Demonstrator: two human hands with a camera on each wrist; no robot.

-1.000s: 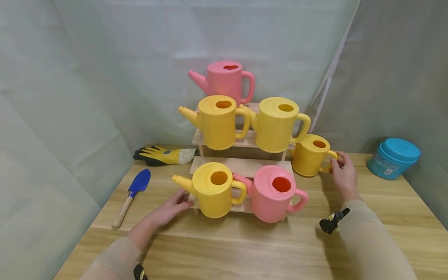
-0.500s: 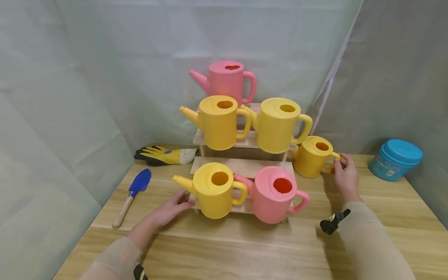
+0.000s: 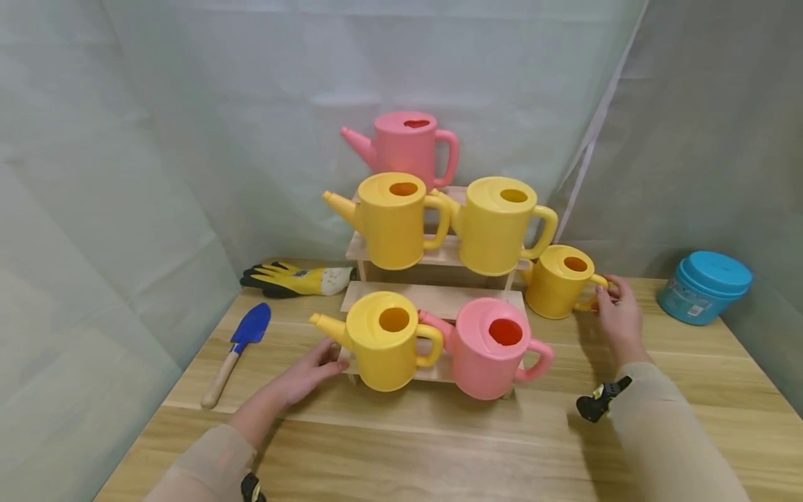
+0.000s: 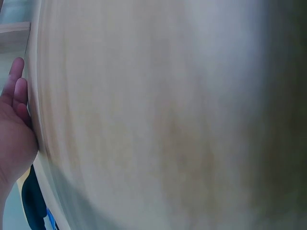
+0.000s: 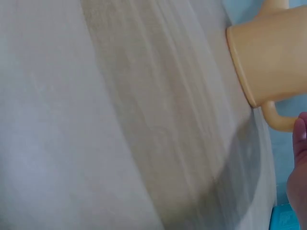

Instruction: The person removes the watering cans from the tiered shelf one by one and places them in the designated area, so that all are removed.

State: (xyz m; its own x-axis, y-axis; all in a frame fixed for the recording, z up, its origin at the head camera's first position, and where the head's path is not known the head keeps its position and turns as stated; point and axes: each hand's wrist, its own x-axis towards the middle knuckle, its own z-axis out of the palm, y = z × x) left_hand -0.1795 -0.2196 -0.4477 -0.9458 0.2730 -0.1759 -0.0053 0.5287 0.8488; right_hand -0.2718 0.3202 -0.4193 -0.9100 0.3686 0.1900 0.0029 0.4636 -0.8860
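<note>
one table [image 3: 477, 453]; one wooden stand [image 3: 433, 300], frame centre, bearing five watering cans [image 3: 394, 230]: three yellow, two pink. sixth can [image 3: 552, 293], yellow, upright on table, right of centre; spout left, long axis crosswise. right hand [image 3: 619, 317] pinches its handle; left hand [image 3: 306, 374], fingers relaxed, by stand. one blue tub [image 3: 699, 296], one trowel [image 3: 251, 325].

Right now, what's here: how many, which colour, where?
Table: one, wood-toned, underneath
Stand: one, beige, centre
Yellow watering cans: four, yellow, three on stand, one on table
Pink watering cans: two, pink, on stand
Glove: one, yellow, black, white, left
Trowel: one, blue, wooden handle, left
Tub: one, blue, right
Cloth: count unclear, grey, behind
Wrist devices: two, black, wrists
Sleeves: two, beige, arms
Left hand: one, at stand's left
Right hand: one, holding table can
</note>
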